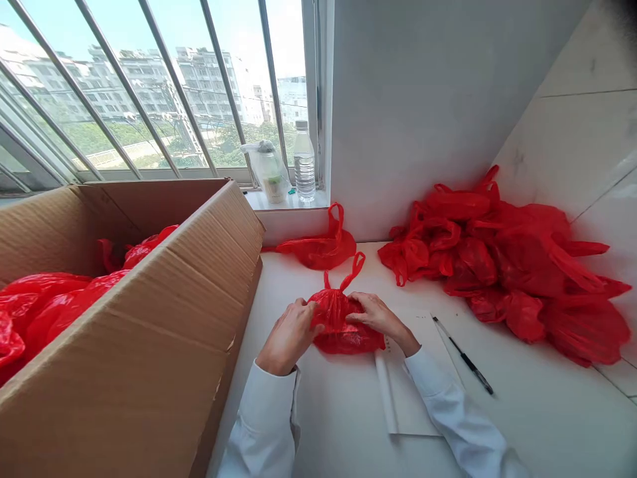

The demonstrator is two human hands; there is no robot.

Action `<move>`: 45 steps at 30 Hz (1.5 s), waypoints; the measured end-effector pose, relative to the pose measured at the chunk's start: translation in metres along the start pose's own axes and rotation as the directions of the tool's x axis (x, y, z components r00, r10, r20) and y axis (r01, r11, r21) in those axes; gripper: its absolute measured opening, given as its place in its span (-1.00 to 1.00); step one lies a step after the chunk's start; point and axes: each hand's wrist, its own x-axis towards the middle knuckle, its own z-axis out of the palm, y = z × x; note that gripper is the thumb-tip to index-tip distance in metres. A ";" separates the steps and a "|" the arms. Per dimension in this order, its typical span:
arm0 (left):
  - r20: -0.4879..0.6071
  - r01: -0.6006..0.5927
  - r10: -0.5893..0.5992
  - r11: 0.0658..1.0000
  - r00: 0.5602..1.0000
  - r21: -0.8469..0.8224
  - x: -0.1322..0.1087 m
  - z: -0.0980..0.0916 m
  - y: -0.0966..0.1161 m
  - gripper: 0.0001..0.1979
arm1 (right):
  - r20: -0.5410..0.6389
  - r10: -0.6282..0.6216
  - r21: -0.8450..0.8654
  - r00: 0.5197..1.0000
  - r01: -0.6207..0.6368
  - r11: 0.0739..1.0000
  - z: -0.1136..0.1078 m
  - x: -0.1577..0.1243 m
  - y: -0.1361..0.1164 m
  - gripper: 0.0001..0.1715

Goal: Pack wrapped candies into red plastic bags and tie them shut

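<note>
On the white worktop (343,411), right of the cardboard box (149,332), there's a red bag (343,332) with its long axis running sideways away from the box, all shiny, crinkled and bunched up top. Left hand (288,335) has its grip on the box-side end, right hand (378,315) the opposite end. Handles (347,281) poke up, the bigger loop tipping away from the box.

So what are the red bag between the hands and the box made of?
The red bag looks like thin, glossy plastic, judging by its wrinkles and highlights. The box seems matte brown cardboard, probably corrugated, given the faint parallel ridges.
</note>
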 end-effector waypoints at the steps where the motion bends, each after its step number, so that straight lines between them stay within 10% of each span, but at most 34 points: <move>1: -0.008 -0.014 0.014 1.000 1.000 -0.006 0.001 0.002 0.002 -0.77 | 0.034 -0.019 0.027 0.999 0.018 0.999 0.001 0.000 -0.003 -0.81; 13: 0.015 -0.159 0.162 0.979 0.987 -0.126 0.012 0.015 -0.008 -0.94 | 0.464 -0.250 0.300 0.850 0.114 0.947 -0.020 -0.017 -0.025 -0.81; 22: -0.026 -0.238 0.238 0.949 0.971 -0.207 0.004 -0.006 -0.003 -0.93 | 0.329 -0.205 0.365 0.922 0.076 0.928 0.009 -0.007 -0.031 -0.85; 31: -0.065 -0.169 0.158 0.964 0.985 -0.205 -0.003 -0.010 -0.005 -0.89 | 0.082 -0.069 0.354 0.994 0.035 0.935 -0.033 -0.016 -0.036 -0.79; 39: -0.046 -0.164 0.158 0.964 0.986 -0.209 0.002 -0.009 -0.004 -0.88 | 0.263 -0.212 0.340 0.941 0.116 0.933 -0.011 -0.017 -0.052 -0.71; 45: 0.032 -0.143 0.153 0.964 0.988 -0.223 0.001 -0.008 -0.007 -0.88 | 0.361 -0.212 0.362 0.908 0.073 0.929 -0.035 -0.017 -0.038 -0.72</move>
